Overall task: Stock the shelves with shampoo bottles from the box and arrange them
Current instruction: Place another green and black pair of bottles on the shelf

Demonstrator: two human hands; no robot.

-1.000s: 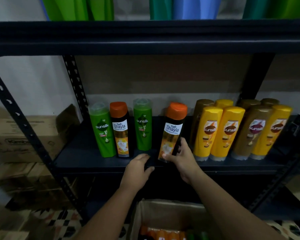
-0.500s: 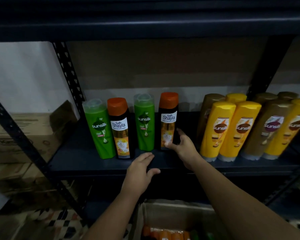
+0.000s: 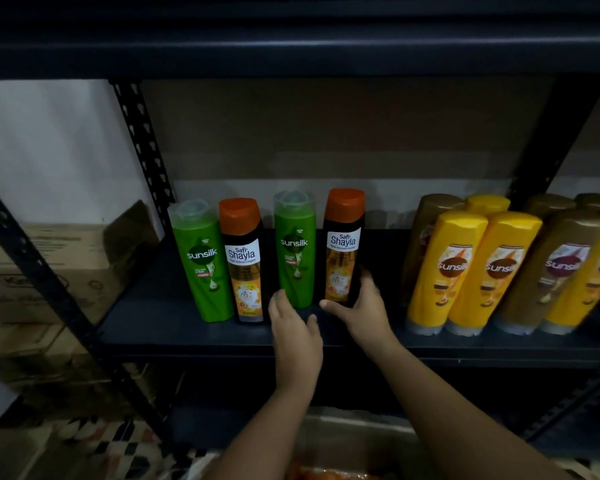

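Shelf restock | my right hand (image 3: 359, 308) grips the upright Shayla bottle (image 3: 343, 247) at its base | left hand (image 3: 293, 332) open, empty, just left | bottle's axis vertical

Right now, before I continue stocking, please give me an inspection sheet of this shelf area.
Surface: dark shelf board, bottles standing upright on it.
Job's things: green Sunsilk, orange-capped Shayla, second green Sunsilk, second Shayla in a row; open box below.
Clutter: yellow and brown Sunsilk group standing apart on the right.
Fingers: right hand holds the second Shayla's base; left hand is open, near the second green Sunsilk.
Cables: nothing seen.
Surroundings: cardboard cartons left of the rack, patterned floor.
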